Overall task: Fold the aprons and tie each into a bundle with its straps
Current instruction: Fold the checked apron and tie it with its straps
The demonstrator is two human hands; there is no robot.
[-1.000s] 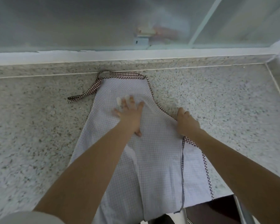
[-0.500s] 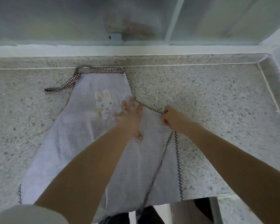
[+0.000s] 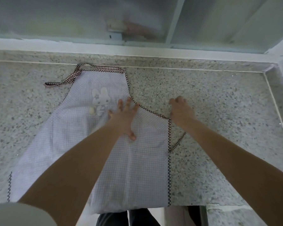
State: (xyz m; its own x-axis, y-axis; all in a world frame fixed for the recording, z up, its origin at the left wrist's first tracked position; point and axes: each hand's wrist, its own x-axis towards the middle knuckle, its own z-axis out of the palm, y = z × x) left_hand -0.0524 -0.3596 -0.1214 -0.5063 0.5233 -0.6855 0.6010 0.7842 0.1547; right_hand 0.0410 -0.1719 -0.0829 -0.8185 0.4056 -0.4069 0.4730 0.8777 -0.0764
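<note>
speckled stone counter (image 3: 219, 98) | frosted window (image 3: 72, 18), blurred shape behind, perhaps a latch

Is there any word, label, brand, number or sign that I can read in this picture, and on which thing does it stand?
None: no readable text shows anywhere.
The apron bears only a white rabbit print, a picture with no letters.
A small dark mark on the pale fitting behind the glass is too blurred to read.
The stone counter carries no writing.
</note>
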